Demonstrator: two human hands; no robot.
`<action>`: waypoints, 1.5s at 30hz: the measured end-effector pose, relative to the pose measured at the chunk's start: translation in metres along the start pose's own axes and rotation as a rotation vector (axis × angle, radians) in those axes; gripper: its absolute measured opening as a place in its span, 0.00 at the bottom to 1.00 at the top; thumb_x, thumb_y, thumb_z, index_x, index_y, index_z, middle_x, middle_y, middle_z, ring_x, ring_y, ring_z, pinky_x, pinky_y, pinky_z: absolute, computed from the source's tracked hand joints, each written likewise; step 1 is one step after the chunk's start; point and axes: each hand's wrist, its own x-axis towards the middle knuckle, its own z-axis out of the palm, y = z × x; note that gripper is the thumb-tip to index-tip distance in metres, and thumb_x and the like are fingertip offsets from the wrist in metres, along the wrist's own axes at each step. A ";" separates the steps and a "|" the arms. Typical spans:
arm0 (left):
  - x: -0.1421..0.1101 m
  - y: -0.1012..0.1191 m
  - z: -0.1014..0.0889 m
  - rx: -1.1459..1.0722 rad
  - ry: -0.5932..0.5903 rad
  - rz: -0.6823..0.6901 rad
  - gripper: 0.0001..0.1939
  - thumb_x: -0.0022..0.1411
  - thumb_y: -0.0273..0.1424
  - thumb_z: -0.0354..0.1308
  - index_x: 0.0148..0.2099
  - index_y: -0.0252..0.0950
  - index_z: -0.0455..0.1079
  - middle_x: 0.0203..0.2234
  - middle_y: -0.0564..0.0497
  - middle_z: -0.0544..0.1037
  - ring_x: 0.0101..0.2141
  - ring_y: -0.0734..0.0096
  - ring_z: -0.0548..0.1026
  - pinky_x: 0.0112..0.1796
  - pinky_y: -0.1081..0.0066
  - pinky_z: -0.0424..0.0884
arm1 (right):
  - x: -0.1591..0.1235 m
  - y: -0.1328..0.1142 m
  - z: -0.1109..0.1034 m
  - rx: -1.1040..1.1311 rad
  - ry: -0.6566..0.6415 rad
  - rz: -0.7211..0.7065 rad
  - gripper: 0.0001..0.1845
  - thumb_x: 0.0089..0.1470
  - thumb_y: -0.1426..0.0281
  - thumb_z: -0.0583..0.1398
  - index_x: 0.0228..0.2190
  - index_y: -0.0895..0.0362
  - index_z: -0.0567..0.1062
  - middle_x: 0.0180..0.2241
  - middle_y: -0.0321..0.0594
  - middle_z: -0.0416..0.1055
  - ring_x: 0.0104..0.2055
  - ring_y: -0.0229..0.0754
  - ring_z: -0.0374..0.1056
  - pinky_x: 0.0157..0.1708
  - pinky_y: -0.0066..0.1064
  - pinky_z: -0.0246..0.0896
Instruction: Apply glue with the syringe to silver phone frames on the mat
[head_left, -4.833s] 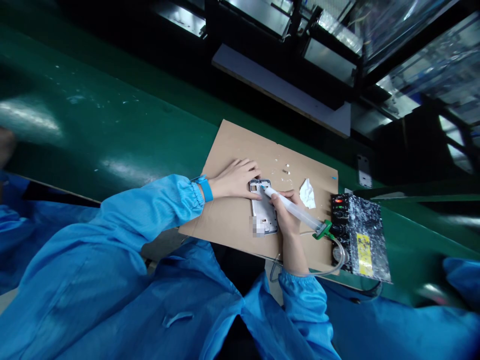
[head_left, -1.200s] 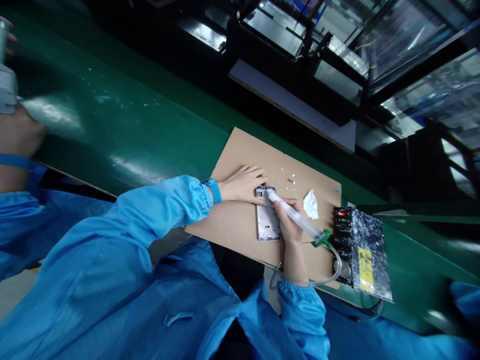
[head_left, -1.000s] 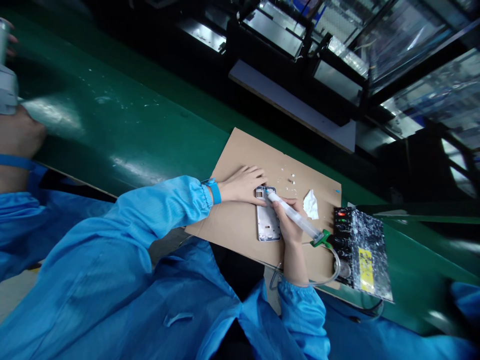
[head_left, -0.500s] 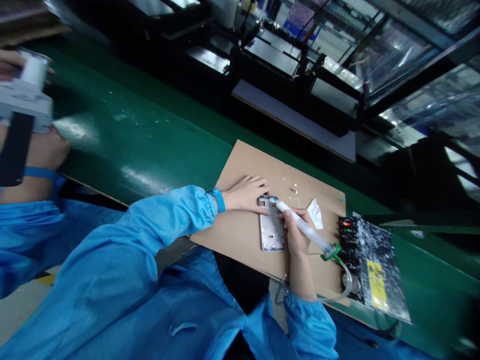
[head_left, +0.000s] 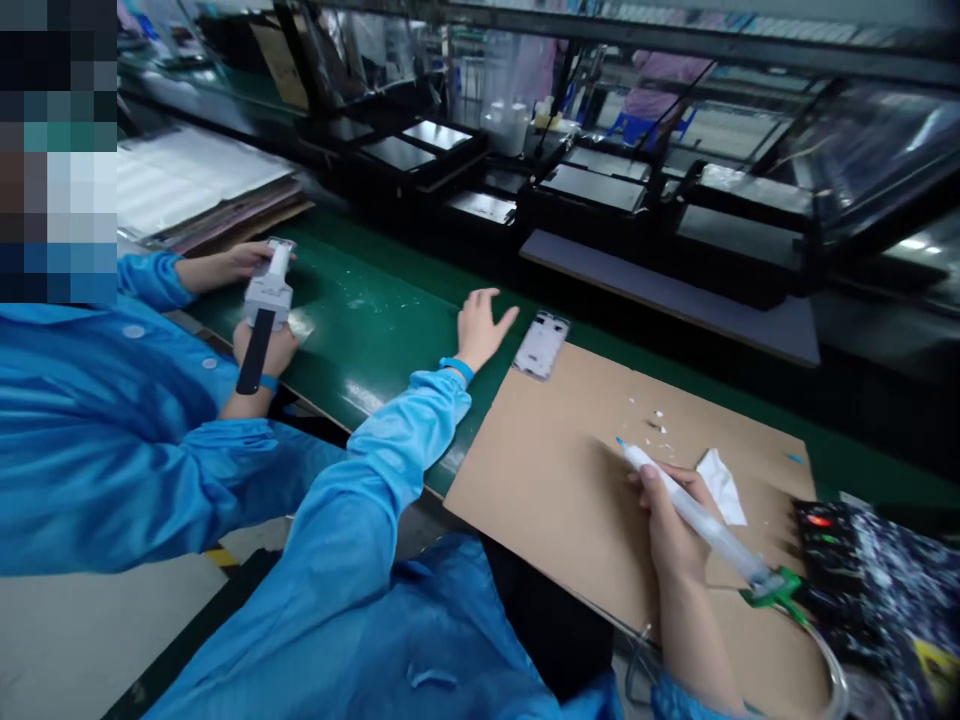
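My left hand (head_left: 482, 330) is over the green bench, thumb and fingers spread, with nothing in it. Just right of its thumb lies a silver phone frame (head_left: 541, 343) with cutouts at its upper end, at the far left corner of a cardboard sheet (head_left: 540, 440). A small gap shows between hand and frame. My right hand (head_left: 671, 525) is closed around a translucent dispensing syringe (head_left: 701, 525), held slanted like a pen. Its blue tip points left above the cardboard. At the back end sits a green cap (head_left: 776, 588) with a clear hose.
White scraps (head_left: 658, 420) and a crumpled white tissue (head_left: 722, 487) lie on the cardboard. A speckled black control box (head_left: 877, 560) with a red display stands at right. On the left, a co-worker's hands hold a grey device (head_left: 268, 295). Black fixtures (head_left: 592, 185) line the back.
The phone frame has gone from in front of the syringe to the cardboard's far left corner. My left hand has let go of it. The view has turned left.
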 end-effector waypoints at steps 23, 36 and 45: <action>-0.034 0.041 0.012 0.204 -0.479 0.397 0.18 0.77 0.36 0.56 0.32 0.43 0.56 0.32 0.48 0.73 0.39 0.57 0.73 0.42 0.61 0.64 | -0.015 0.007 -0.053 -0.027 0.378 -0.072 0.30 0.56 0.43 0.74 0.44 0.55 0.82 0.35 0.42 0.80 0.32 0.45 0.72 0.33 0.35 0.68; -0.035 0.036 0.016 0.219 -0.453 0.416 0.19 0.77 0.37 0.56 0.33 0.43 0.55 0.32 0.48 0.72 0.39 0.55 0.72 0.41 0.60 0.63 | -0.022 0.035 -0.075 -0.335 0.259 -0.099 0.31 0.57 0.43 0.73 0.50 0.53 0.87 0.45 0.46 0.86 0.36 0.48 0.76 0.39 0.41 0.74; -0.035 0.037 0.016 0.236 -0.464 0.402 0.19 0.78 0.36 0.57 0.33 0.43 0.56 0.34 0.47 0.74 0.40 0.55 0.73 0.42 0.59 0.63 | -0.023 0.035 -0.078 -0.391 0.264 -0.111 0.25 0.57 0.50 0.72 0.46 0.56 0.87 0.39 0.44 0.84 0.33 0.45 0.73 0.38 0.38 0.72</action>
